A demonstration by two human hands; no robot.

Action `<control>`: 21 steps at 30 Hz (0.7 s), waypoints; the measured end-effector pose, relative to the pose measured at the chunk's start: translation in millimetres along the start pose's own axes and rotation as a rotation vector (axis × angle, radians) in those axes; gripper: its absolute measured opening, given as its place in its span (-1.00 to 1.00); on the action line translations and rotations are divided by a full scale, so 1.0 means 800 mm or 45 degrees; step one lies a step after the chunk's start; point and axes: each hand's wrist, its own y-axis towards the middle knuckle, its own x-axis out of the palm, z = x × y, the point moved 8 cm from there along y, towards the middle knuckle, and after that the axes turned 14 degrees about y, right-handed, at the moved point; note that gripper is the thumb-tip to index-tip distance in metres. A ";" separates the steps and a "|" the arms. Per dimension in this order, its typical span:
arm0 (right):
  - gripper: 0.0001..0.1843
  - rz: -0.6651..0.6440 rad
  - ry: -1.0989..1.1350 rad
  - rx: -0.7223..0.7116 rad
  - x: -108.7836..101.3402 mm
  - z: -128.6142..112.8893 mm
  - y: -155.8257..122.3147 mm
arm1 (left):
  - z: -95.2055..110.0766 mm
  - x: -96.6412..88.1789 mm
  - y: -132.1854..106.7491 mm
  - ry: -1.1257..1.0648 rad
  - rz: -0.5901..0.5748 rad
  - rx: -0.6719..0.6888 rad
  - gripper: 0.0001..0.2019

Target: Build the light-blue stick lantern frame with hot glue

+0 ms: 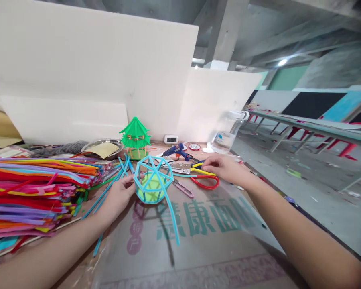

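My left hand pinches the left side of a light-blue octagonal frame bent from pipe cleaners. Strips cross over its top, and one long end hangs down to the right. A light-green base shows inside it. My right hand is closed at the yellow handle of a pair of pliers, whose metal jaws point left. Just below it lie red-handled scissors. A pink-handled cutter rests between the frame and the scissors.
Bundles of coloured pipe cleaners fill the left. Behind stand a green-roofed pavilion model, a metal bowl, a blue glue gun, a small timer and a clear plastic jar. White boards rise at the back.
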 end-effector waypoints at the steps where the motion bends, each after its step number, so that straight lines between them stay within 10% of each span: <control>1: -0.68 -0.038 -0.125 -0.003 0.009 -0.002 -0.002 | -0.002 0.001 0.000 0.004 -0.011 -0.007 -0.50; 11: -0.60 0.036 -0.687 -0.007 0.011 0.023 0.004 | -0.013 0.002 -0.001 0.003 -0.015 -0.104 -0.42; 21: -0.75 -0.086 -0.569 -0.267 0.057 0.035 0.009 | 0.001 0.004 -0.005 -0.037 -0.035 -0.103 -0.43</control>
